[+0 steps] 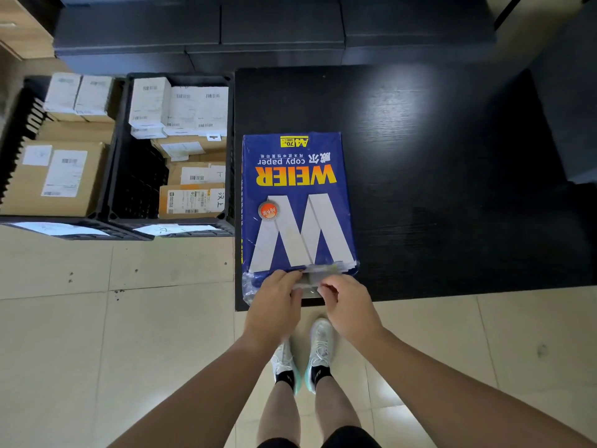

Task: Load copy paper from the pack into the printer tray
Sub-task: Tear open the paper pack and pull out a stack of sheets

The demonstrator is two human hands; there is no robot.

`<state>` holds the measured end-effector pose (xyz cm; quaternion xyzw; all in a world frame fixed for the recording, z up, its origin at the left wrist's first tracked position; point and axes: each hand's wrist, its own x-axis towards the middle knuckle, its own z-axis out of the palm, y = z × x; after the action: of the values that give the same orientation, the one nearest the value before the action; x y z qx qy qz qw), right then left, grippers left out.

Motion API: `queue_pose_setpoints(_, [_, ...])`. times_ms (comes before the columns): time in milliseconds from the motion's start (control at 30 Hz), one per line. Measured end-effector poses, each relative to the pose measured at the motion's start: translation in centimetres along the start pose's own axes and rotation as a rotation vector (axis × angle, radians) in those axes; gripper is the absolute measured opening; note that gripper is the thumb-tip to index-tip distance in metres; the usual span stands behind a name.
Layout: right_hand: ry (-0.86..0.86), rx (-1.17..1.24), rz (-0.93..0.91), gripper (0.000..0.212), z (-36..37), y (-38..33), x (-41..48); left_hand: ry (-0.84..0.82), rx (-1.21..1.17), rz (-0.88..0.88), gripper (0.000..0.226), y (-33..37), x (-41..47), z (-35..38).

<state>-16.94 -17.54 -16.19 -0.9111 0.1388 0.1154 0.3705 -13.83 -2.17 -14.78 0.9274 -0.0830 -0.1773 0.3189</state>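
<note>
A blue pack of copy paper [295,202] with a white W and yellow lettering lies flat on the black table [436,176], at its near left corner. The wrapper's near end is crumpled and torn, and white sheet edges show there. My left hand [274,302] and my right hand [347,303] both pinch the wrapper flap at that near end, close together. No printer or printer tray is in view.
Two black plastic crates [129,189] holding cardboard boxes and white cartons stand on the floor, left of the table. Dark cabinets [258,30] run along the back. Beige tiled floor [129,334] lies under my feet at the table's near edge.
</note>
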Motion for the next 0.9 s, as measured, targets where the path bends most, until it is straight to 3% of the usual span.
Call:
queue_pose_setpoints(233, [0.161,0.061,0.209,0.009,-1.5,0.1,0.2,0.071,0.108,0.05,0.012,1.0,2.1,-1.3])
queue_pose_setpoints(400, [0.23,0.16,0.373,0.01,-2.3,1.1,0.3,0.016,0.256,0.124,0.021,0.9,3.9,-2.2])
queue_pose_setpoints(567, [0.274,0.196,0.394,0.013,-2.8,1.4,0.5,0.02,0.387,0.205,0.016,0.2,4.5,-2.5])
queue_pose_setpoints(900, [0.336,0.204,0.417,0.017,-2.8,0.4,1.2,0.07,0.271,0.125,0.016,0.9,5.0,-3.5])
